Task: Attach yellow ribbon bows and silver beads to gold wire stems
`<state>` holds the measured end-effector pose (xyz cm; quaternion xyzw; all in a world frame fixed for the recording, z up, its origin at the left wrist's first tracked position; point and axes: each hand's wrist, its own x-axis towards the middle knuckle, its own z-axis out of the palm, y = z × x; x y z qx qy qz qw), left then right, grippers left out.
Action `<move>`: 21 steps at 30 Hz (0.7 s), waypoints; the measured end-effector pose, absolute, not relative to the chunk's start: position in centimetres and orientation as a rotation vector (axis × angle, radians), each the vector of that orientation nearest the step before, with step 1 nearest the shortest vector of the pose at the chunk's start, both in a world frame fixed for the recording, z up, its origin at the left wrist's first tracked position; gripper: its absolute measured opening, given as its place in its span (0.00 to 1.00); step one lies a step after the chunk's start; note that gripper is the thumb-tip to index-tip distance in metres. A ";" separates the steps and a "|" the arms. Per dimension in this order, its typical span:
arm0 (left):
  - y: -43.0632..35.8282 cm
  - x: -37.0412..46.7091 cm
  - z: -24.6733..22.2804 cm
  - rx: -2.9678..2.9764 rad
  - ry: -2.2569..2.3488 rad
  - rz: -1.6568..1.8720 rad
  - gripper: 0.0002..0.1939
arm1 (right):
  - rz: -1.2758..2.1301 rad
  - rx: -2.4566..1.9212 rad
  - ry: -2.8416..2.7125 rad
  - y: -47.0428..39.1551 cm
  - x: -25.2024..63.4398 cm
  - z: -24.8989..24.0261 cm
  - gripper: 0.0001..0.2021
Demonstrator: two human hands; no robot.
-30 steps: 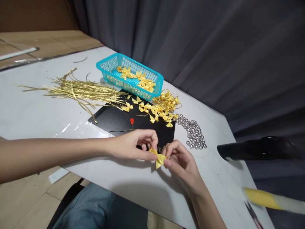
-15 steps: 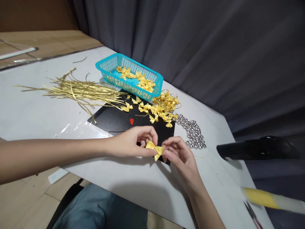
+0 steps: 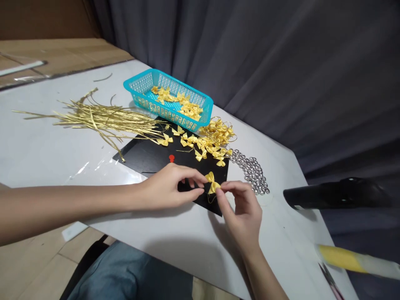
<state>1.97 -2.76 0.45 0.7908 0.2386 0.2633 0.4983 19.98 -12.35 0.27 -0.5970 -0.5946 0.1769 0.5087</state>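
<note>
Left hand (image 3: 170, 185): thumb and fingertips narrowly parted, at the near side of the yellow bow (image 3: 213, 185); whether the index tip touches its left loop, cannot tell. The bow is raised between the hands, over the near right part of the black board (image 3: 143, 156), a fine thread (image 3: 212, 200) hanging below it. Right hand (image 3: 242, 208): thumb and index pinch the bow at its right edge. Judgement on handling: satin looks soft, so a light grip at the edge should spare the loops; the left fingertips best steady the knot without flattening it, thread kept clear of both thumbs. Surroundings, left to right: gold cords (image 3: 103, 118) fan across the white table (image 3: 175, 241), their ends overlapping the board; blue basket (image 3: 128, 86) holds more bows; a red piece (image 3: 171, 158) lies on the board just beyond the left hand, easily knocked; loose bows (image 3: 204, 145) crowd the board's far right side; silver beads (image 3: 254, 171) lie just beyond the right hand and could scatter if brushed; a black object (image 3: 328, 195) juts in at far right.
</note>
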 end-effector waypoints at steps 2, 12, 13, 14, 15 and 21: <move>-3.0 2.0 0.4 1.865 0.556 0.551 0.13 | 0.359 -1.391 -1.607 -12.4 19.7 0.2 0.08; -3.2 2.0 0.7 1.726 0.569 0.474 0.13 | 0.604 -1.219 -1.713 -12.9 19.5 0.4 0.18; -3.2 2.0 0.7 1.710 0.595 0.476 0.14 | 0.605 -1.227 -1.673 -12.9 19.6 0.3 0.17; -3.1 2.0 0.8 1.696 0.617 0.491 0.15 | 0.580 -1.249 -1.622 -12.8 19.8 0.3 0.16; -2.9 1.9 0.9 1.686 0.637 0.516 0.16 | 0.537 -1.286 -1.571 -12.7 20.0 0.3 0.13; -2.3 1.6 1.4 1.597 0.675 0.734 0.16 | 0.485 -1.627 -1.784 -11.2 21.2 -0.4 0.04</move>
